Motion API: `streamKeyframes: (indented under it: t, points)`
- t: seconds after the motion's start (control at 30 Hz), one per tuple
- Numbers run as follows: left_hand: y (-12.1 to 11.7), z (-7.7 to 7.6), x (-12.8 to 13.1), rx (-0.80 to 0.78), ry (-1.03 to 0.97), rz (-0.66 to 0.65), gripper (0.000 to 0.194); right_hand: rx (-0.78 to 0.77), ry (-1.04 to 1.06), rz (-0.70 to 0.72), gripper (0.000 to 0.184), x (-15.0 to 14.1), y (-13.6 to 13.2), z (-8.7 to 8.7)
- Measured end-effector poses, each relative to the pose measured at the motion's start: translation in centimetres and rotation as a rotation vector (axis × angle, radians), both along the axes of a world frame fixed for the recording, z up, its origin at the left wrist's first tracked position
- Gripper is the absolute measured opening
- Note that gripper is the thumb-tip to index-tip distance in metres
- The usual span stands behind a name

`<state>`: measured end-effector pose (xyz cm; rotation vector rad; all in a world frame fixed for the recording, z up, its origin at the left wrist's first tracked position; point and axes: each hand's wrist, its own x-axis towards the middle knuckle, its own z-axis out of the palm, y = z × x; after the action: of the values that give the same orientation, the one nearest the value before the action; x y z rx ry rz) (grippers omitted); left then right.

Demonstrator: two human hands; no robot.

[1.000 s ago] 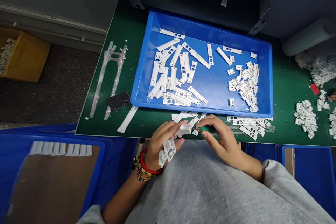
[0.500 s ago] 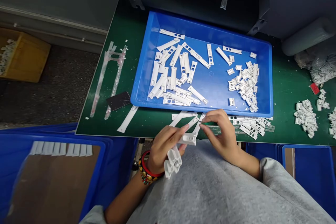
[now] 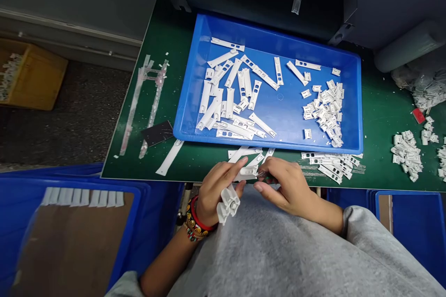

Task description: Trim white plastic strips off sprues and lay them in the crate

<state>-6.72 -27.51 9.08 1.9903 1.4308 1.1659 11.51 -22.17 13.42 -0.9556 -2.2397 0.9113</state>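
My left grip (image 3: 221, 190) is closed around a white plastic frame (image 3: 248, 171), its long axis slanting toward my right grip (image 3: 284, 188). Those fingertips (image 3: 268, 164) pinch at the frame's end on something small (image 3: 261, 174) I can't identify, just below the blue tray (image 3: 268, 146).

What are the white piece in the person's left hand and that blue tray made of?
The white piece in the left hand looks like moulded plastic: matte, with crisp, even edges. The blue tray looks like rigid plastic too, smooth and slightly glossy with rounded corners, though appearance alone cannot confirm either.
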Motion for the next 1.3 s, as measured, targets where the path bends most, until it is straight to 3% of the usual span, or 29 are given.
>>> streamKeyframes:
  t: [0.3,0.43,0.53,0.63,0.73,1.03,1.3]
  points:
    - [-0.3,-0.3,0.3,-0.009,0.005,0.012,0.048,0.176,-0.068,-0.058,0.032,-0.3,-0.2,-0.5]
    - [-0.2,-0.1,0.4,0.016,-0.069,0.071,0.038,0.145,-0.055,-0.025,0.034,-0.3,-0.3,-0.7]
    - [0.3,0.8,0.2,-0.177,-0.165,0.075,0.022,-0.028,-0.007,0.011,0.033,0.1,0.0,-0.6]
    - [0.8,1.5,-0.3,-0.436,-0.259,-0.015,0.038,-0.201,-0.031,0.008,0.029,0.6,0.6,-0.3]
    - [1.0,1.6,-0.8,-0.564,-0.345,-0.087,0.044,-0.268,-0.059,0.040,0.024,0.7,1.2,0.0]
    - [1.0,1.2,-1.1,-0.663,-0.376,-0.132,0.045,-0.228,-0.144,0.143,0.023,0.4,1.2,-0.5]
    - [1.1,1.2,-1.0,-0.716,-0.397,-0.090,0.042,-0.127,-0.197,0.122,0.026,0.5,0.9,-1.6]
